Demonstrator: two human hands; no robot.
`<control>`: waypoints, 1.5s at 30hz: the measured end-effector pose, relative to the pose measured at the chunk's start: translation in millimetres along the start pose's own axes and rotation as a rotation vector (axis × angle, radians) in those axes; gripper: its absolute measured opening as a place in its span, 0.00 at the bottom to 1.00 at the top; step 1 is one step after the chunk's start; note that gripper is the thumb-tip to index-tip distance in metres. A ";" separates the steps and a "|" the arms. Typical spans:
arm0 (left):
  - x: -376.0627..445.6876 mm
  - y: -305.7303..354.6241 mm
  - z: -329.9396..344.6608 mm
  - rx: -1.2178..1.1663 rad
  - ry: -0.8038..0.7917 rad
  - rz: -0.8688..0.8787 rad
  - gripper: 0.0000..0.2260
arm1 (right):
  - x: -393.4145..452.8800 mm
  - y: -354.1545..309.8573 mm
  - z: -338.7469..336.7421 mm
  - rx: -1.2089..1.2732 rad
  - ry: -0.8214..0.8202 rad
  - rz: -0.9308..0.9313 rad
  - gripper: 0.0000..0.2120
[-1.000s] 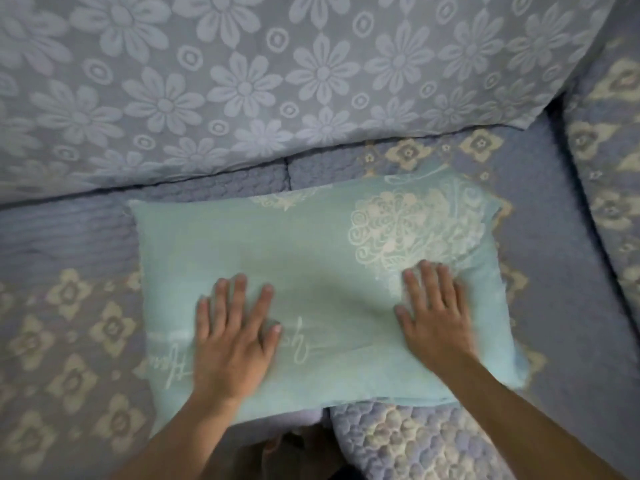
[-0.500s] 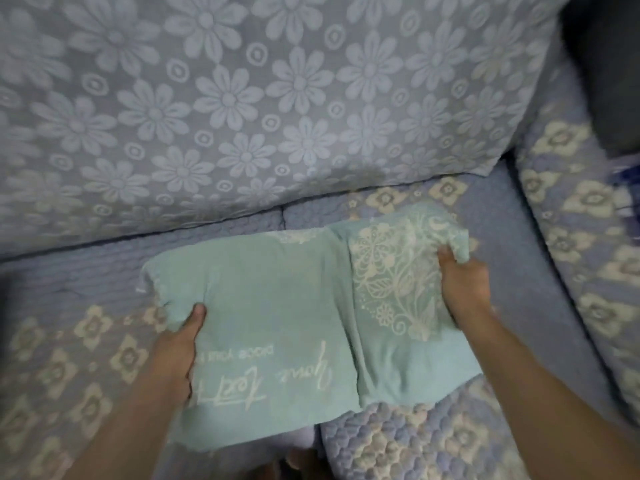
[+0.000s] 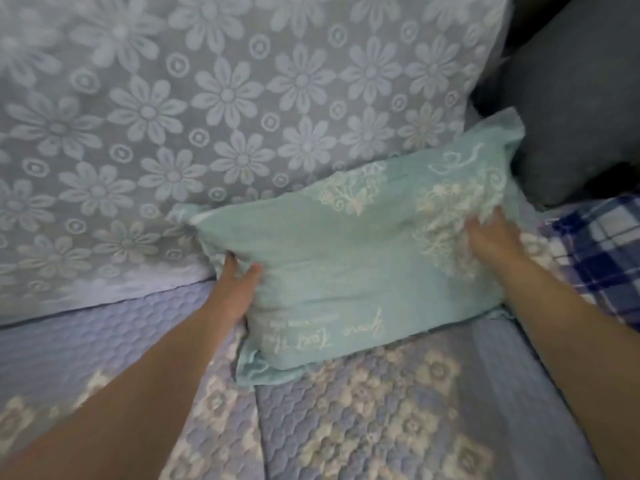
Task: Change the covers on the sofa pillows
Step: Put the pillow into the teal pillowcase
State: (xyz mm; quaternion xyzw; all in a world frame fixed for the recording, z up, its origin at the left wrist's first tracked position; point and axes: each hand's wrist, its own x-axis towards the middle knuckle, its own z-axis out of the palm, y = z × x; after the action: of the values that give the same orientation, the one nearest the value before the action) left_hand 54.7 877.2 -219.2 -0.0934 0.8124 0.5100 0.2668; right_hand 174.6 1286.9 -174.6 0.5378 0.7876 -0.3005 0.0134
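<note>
A pale green pillow [image 3: 349, 258] with white floral print and script lettering leans tilted against the sofa back [image 3: 207, 116], near the right corner of the seat. My left hand [image 3: 235, 285] grips its left edge, thumb on the front. On the pillow's right side, my right hand [image 3: 491, 237] holds the cover over the white floral patch. Both forearms reach in from below.
The sofa back wears a grey-blue daisy-print cover. A quilted lilac seat cover [image 3: 363, 417] with cream flowers lies below. A dark grey cushion [image 3: 571, 126] fills the right corner, and a blue-and-white checked cloth [image 3: 602, 247] lies under it at the right edge.
The pillow lay flat on the seat under my flat hands. Both hands then gripped its ends, and it has moved right and up to lean against the sofa back.
</note>
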 end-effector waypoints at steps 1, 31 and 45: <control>-5.8 5.1 8.1 -0.056 -0.006 -0.023 0.37 | -6.4 -0.3 13.1 0.037 -0.065 -0.039 0.37; -220.2 -371.9 -586.7 -0.421 0.454 -0.541 0.08 | -698.3 -311.1 428.5 -0.299 -1.029 -0.578 0.11; -133.8 -450.9 -947.4 0.157 0.814 -0.485 0.27 | -881.6 -414.2 637.4 0.298 -0.798 0.013 0.36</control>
State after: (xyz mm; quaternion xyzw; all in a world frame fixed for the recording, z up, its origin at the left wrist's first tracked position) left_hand 37.9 -179.6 -180.0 -0.4519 0.8416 0.2923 0.0447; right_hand -0.8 136.5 -203.1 0.3806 0.6652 -0.5955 0.2411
